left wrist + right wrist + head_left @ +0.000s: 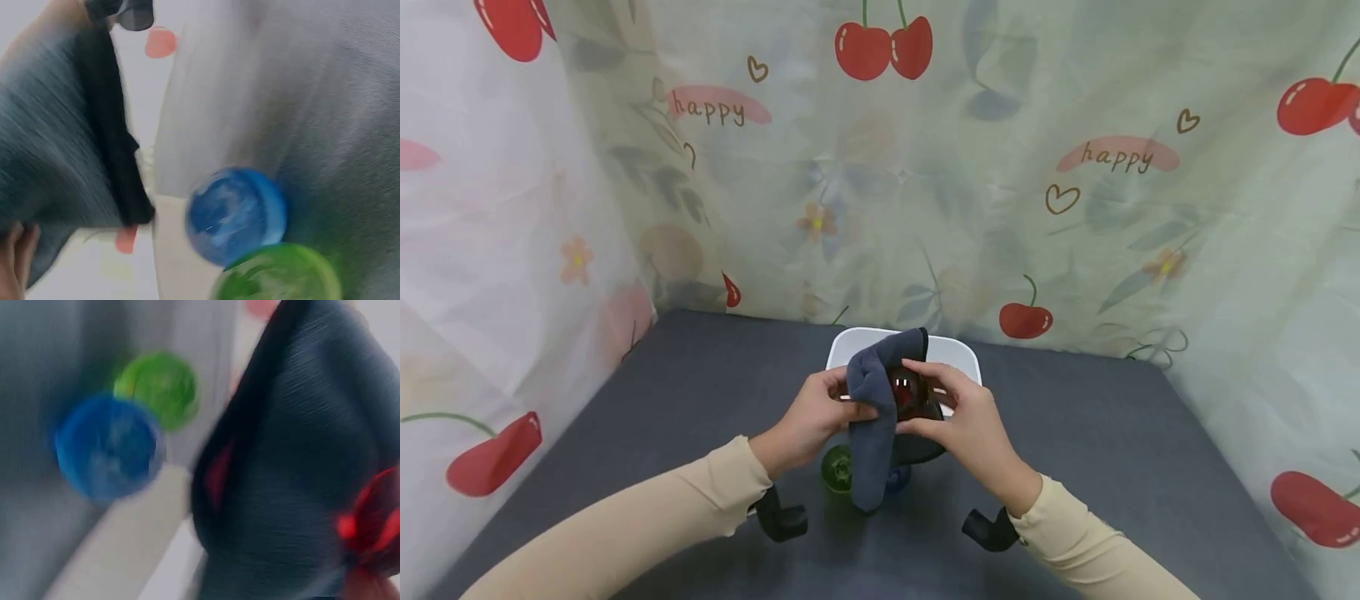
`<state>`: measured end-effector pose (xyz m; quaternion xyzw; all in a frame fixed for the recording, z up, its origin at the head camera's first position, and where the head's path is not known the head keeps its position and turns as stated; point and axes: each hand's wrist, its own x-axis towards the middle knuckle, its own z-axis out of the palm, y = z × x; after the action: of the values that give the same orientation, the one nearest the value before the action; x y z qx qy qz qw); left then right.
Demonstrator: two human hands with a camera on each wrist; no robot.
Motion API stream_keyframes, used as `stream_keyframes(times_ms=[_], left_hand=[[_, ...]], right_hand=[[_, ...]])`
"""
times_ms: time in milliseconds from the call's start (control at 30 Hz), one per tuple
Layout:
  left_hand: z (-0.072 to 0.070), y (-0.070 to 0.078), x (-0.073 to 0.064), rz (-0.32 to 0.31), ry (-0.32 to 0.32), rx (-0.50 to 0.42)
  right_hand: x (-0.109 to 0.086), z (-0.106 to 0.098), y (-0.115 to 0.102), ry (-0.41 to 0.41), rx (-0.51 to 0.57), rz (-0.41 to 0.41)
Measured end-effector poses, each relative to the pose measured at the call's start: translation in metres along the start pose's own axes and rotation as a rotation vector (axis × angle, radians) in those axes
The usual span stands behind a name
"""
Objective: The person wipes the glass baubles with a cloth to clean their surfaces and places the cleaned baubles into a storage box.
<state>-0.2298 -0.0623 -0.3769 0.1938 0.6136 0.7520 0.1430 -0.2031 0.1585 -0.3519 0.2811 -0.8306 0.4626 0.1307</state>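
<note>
Left hand (816, 421) pinches a grey cloth (871, 442); right hand (970, 417) grips a red cup (907, 393) against it. Green cup (836, 469) and blue cup (234, 217) sit below the hands; should the right grip loosen, the glossy red cup could drop onto them.

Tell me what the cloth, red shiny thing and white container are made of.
The cloth looks like soft, matte fabric, perhaps microfibre: it drapes and folds. The red thing seems smooth, glossy glass or plastic, given its bright highlights; I can't tell which. The white container is probably smooth plastic, judging by its even colour and rounded corners.
</note>
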Motion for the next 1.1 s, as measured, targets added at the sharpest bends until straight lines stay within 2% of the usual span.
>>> stream_keyframes(times_ms=[100, 167, 233, 267, 400, 433, 467, 500, 533, 633, 667, 700, 733, 800, 900, 967, 1000, 1033, 1100], left_hand=[[0.0, 0.0, -0.001, 0.027, 0.018, 0.07], [-0.001, 0.0, -0.001, 0.033, 0.036, 0.078], [-0.003, 0.001, -0.001, 0.034, 0.048, 0.052], [-0.004, 0.001, -0.001, 0.036, 0.046, 0.026], [-0.007, 0.002, -0.002, 0.04, -0.009, -0.081], [-0.006, 0.003, -0.003, 0.032, -0.025, -0.088], [-0.006, 0.003, -0.003, 0.027, -0.04, -0.087], [-0.005, 0.004, -0.002, 0.019, -0.048, -0.079], [-0.004, 0.005, -0.002, 0.013, -0.049, -0.064], [-0.002, 0.006, 0.0, 0.004, -0.022, 0.022], [-0.002, 0.006, 0.001, 0.012, -0.012, 0.04], [-0.002, 0.006, 0.001, 0.018, 0.002, 0.057], [-0.002, 0.006, 0.001, 0.021, 0.016, 0.07], [-0.002, 0.007, 0.001, 0.015, 0.034, 0.063], [-0.002, 0.007, 0.0, -0.013, 0.041, 0.005], [-0.002, 0.009, 0.001, -0.027, 0.036, -0.019], [-0.001, 0.009, 0.001, -0.03, 0.031, -0.022], [-0.001, 0.01, 0.002, -0.031, 0.022, -0.014], [0.0, 0.011, 0.002, -0.027, 0.008, 0.021]], right_hand=[[0.0, 0.003, -0.001, 0.053, -0.34, -0.173], [0.0, 0.003, -0.001, 0.064, -0.419, -0.226], [0.0, 0.002, 0.0, 0.048, -0.339, -0.205], [0.0, 0.001, 0.0, 0.034, -0.249, -0.165], [0.001, -0.001, 0.003, -0.006, 0.259, 0.059], [0.002, -0.001, 0.002, -0.004, 0.31, 0.091], [0.002, 0.0, 0.001, -0.004, 0.314, 0.101], [0.003, 0.001, -0.001, -0.001, 0.265, 0.088], [0.003, 0.002, -0.003, 0.007, 0.165, 0.046], [0.005, 0.003, -0.005, 0.047, -0.262, -0.141], [0.005, 0.003, -0.005, 0.059, -0.362, -0.191], [0.006, 0.003, -0.004, 0.064, -0.423, -0.223], [0.005, 0.002, -0.003, 0.06, -0.438, -0.235], [0.004, 0.0, 0.0, 0.028, -0.342, -0.176], [0.002, -0.002, 0.003, -0.004, 0.02, 0.032], [0.002, -0.002, 0.004, -0.005, 0.221, 0.13], [0.003, -0.002, 0.003, -0.004, 0.26, 0.15], [0.003, -0.001, 0.003, -0.006, 0.239, 0.14], [0.003, 0.001, 0.0, -0.005, 0.066, 0.049]])
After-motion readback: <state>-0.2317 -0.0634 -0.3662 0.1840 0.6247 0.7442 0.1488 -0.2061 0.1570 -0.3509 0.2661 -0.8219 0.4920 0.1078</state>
